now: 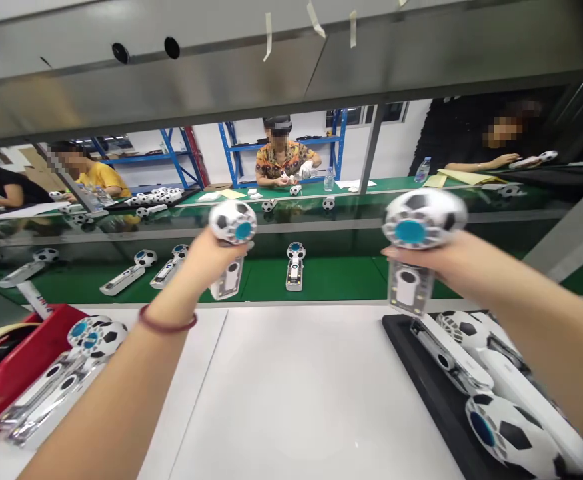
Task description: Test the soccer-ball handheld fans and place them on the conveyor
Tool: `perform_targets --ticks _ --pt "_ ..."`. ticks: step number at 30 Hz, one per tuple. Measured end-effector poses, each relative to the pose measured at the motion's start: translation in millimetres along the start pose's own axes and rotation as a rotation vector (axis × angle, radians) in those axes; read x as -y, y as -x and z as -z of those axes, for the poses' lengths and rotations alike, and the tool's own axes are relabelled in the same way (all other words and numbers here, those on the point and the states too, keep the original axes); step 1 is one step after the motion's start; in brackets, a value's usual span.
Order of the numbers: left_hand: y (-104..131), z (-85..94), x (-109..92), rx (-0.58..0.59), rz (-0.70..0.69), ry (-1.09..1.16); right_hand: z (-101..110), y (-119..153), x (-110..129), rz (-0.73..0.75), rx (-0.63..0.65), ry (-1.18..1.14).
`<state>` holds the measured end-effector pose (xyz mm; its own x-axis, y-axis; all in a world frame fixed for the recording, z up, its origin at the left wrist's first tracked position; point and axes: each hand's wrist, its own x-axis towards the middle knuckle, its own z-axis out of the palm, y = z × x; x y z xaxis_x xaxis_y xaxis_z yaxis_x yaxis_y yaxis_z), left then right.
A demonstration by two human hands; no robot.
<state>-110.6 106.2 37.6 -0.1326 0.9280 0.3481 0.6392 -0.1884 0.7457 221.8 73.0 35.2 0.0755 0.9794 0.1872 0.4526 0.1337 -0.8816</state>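
My left hand (214, 259) is closed around the neck of a handheld fan (232, 222) with a black-and-white soccer-ball head and a blue centre. Its pale handle hangs below my fingers, over the near edge of the green conveyor belt (266, 283). On the right, my right hand (454, 257) grips a similar handheld fan, whose ball head (421, 219) is blurred. The clear-fronted handle of that one points down, just above a black tray (401, 347). Between my hands, another fan (295, 267) lies on the belt.
More fans lie in the black tray, along the belt and beside a red tape dispenser (46, 333) at left. A white worktop (281, 393) spans the foreground. Across the belt sit several co-workers, one in a patterned shirt (278, 160). A metal shelf (221, 67) hangs overhead.
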Motion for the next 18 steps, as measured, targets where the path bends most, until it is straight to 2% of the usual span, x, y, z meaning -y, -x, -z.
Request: perform_targets --ticks 2,4,6,9,11,15,18 --pt "-33 -33.4 25 0.12 -0.002 -0.183 -14 -38 -17 -0.095 0.093 0.001" --pt "-58 -58.5 48 0.208 0.015 -0.231 -22 -74 -38 -0.169 0.078 0.062" --pt "-77 -70.0 66 0.252 0.046 -0.293 -24 -100 -56 -0.216 -0.011 0.172" --pt "-98 -62.7 85 0.259 0.073 -0.415 -30 -116 -67 -0.177 -0.104 0.32" --pt "-107 -49.5 98 0.256 0.094 -0.474 -48 -115 -66 -0.123 -0.069 0.352" --pt "-108 -31.2 129 0.273 0.239 -0.516 -113 -107 -67 -0.145 0.08 0.326" --pt "-96 -35.8 151 0.296 0.39 -0.459 -161 -104 -77 -0.234 0.156 0.287"
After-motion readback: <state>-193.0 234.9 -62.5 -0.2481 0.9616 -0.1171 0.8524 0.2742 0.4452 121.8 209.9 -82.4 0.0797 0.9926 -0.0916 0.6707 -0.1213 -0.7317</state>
